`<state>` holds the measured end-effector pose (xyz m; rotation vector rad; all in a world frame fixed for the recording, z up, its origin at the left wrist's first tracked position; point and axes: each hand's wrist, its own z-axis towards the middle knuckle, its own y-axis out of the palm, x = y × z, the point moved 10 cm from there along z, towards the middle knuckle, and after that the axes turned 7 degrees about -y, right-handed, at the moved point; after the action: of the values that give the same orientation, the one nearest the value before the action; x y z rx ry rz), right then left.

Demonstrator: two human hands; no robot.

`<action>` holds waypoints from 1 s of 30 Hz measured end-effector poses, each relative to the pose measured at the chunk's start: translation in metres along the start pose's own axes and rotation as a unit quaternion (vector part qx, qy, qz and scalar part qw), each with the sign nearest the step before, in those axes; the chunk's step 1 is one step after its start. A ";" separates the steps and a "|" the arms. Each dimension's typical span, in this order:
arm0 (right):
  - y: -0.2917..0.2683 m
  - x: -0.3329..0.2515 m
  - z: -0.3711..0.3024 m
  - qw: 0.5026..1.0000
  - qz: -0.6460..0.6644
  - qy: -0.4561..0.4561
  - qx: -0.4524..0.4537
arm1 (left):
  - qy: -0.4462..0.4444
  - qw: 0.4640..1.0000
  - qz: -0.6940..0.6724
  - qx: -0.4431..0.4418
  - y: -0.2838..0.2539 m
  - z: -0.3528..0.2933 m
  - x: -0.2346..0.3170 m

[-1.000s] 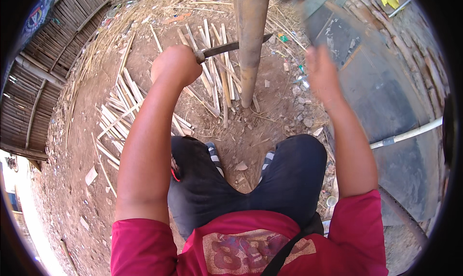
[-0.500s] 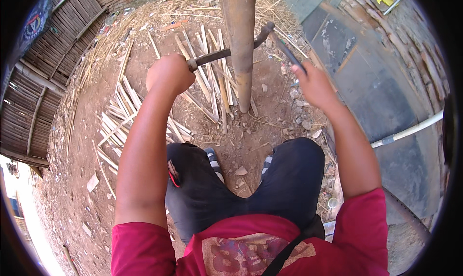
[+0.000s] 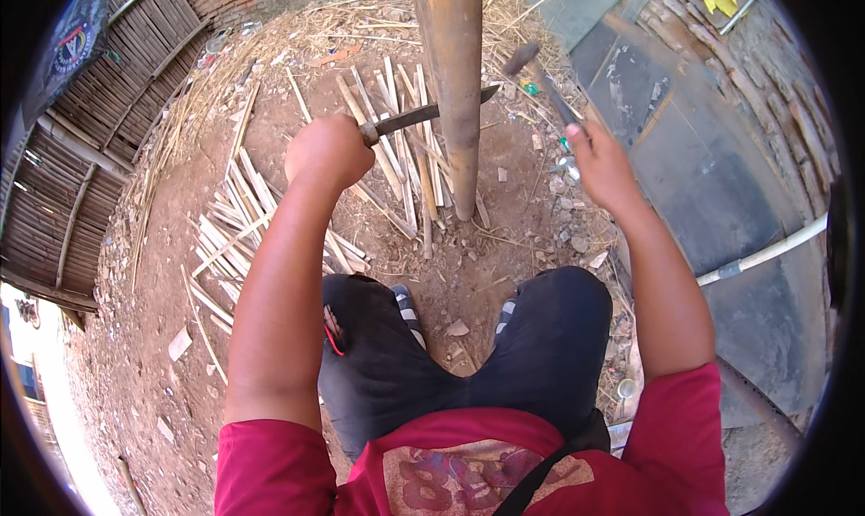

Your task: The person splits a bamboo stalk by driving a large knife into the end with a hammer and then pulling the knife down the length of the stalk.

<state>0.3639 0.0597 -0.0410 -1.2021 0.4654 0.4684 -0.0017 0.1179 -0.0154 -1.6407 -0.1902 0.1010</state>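
Note:
A thick brown pole (image 3: 454,83), which looks like bamboo, stands upright on the dirt in front of me. My left hand (image 3: 331,151) is closed round the handle of a machete (image 3: 407,119). Its blade runs to the pole and its tip shows on the right side; whether it is lodged in the pole or passes behind it, I cannot tell. My right hand (image 3: 604,162) grips the handle of a hammer (image 3: 552,91). The hammer's head is up to the right of the blade tip, apart from it and the pole.
Split strips (image 3: 236,214) lie in a pile left of the pole, and more strips (image 3: 396,155) lie just behind it. Dark flat sheets (image 3: 721,182) with a white pipe (image 3: 766,253) are at the right. A slatted bamboo wall (image 3: 77,182) stands at the left.
The hammer head has swung away from the machete tip, outward to the right. My left hand has moved slightly right, and the blade tilts up more toward its tip.

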 end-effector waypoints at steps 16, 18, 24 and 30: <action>-0.031 -0.064 0.008 0.995 -0.010 -0.060 0.077 | -0.006 1.000 0.005 -0.010 0.000 0.001 -0.003; 0.034 -0.019 -0.002 0.983 -0.163 -0.084 -0.022 | 0.015 1.000 -0.006 0.008 0.003 0.000 0.005; -0.039 -0.042 0.019 0.998 0.025 -0.024 0.050 | 0.003 1.000 0.001 0.006 0.000 0.001 -0.004; 0.033 -0.003 -0.001 0.992 -0.089 -0.083 -0.037 | 0.033 0.999 -0.012 0.019 -0.004 0.000 0.011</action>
<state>0.3424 0.0681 -0.0651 -1.2522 0.1973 0.4310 0.0089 0.1200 -0.0109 -1.6009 -0.1561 0.0322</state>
